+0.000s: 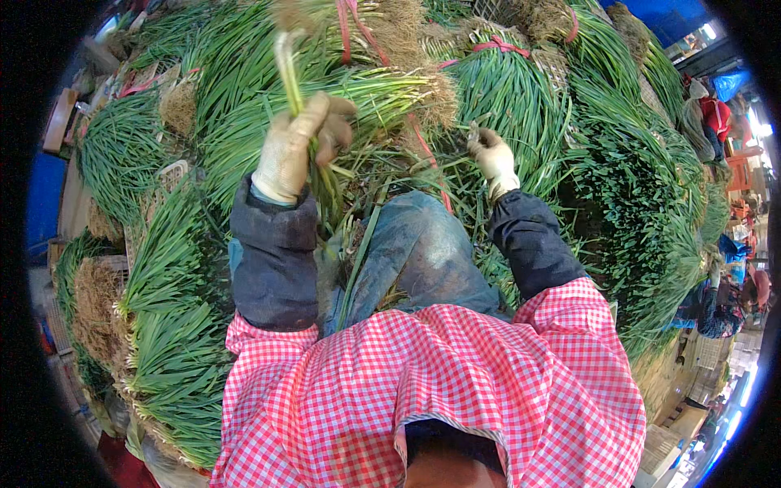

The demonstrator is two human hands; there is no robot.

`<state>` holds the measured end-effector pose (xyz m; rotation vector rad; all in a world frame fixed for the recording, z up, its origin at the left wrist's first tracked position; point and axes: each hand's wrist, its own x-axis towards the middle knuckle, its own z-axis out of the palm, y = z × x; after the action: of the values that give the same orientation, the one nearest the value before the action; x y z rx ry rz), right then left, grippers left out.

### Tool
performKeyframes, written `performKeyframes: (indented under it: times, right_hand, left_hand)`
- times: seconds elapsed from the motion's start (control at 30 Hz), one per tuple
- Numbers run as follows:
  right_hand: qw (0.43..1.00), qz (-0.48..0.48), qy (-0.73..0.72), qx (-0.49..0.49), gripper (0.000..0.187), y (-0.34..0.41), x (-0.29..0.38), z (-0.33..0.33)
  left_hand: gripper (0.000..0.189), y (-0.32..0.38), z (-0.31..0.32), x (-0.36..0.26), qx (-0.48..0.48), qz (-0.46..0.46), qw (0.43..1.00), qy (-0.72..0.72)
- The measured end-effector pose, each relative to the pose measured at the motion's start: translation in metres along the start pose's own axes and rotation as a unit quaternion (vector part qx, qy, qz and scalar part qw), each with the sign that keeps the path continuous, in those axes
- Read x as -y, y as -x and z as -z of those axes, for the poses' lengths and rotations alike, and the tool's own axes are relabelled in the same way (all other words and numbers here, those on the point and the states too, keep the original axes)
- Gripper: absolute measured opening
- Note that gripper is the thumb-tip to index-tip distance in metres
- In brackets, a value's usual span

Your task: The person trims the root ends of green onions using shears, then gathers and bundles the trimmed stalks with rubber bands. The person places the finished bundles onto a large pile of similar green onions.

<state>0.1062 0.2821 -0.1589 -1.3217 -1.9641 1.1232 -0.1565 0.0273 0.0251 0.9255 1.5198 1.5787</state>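
My left hand (299,143), in a pale work glove, is closed around a small bunch of green-leaved allium stalks (288,67); their white ends and blurred roots point up, the leaves hang down. My right hand (493,157), gloved too, has its fingers curled around a small object at the fingertips, too unclear to name. Between and beyond my hands lies a pile of the same stalks with brown roots (390,91). Loose leaves and a pink tie strap (430,158) lie around my knee.
Tied bundles with pink straps (500,46) stand ahead. A dense stack of green leaves (634,183) rises on the right. More bundles (177,354) line the left, near a plastic crate (174,174). At far right are people, one in red (715,116).
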Motion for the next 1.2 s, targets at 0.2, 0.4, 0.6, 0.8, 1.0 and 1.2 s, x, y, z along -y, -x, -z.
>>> performKeyframes:
  times: [0.2, 0.4, 0.6, 0.8, 1.0, 1.2]
  right_hand:
    - [0.956, 0.234, 0.159, -0.074, 0.027, -0.012, 0.083, -0.059]
    - [0.866, 0.347, 0.352, -0.083, 0.027, -0.07, 0.075, -0.081]
    - [0.893, 0.42, 0.163, 0.009, 0.02, -0.036, 0.1, -0.039]
    - [0.965, 0.062, -0.154, 0.202, 0.035, 0.022, 0.143, -0.004]
    - [0.789, 0.007, -0.569, 0.232, 0.044, 0.039, 0.14, 0.017]
    - [0.884, 0.041, -0.417, 0.205, 0.039, 0.075, 0.154, -0.04]
  left_hand:
    - [0.034, -0.019, 0.0, 0.052, -0.196, -0.11, 0.918, -0.328]
    - [0.044, -0.03, -0.014, 0.032, -0.081, 0.002, 0.982, -0.168]
    - [0.038, -0.029, -0.016, 0.032, -0.062, 0.056, 0.986, -0.147]
    - [0.037, -0.033, -0.027, 0.042, 0.046, -0.053, 0.946, -0.316]
    - [0.041, -0.021, -0.043, 0.039, 0.041, 0.065, 0.996, -0.043]
    - [0.035, -0.017, -0.064, 0.052, -0.017, 0.042, 0.998, -0.041]
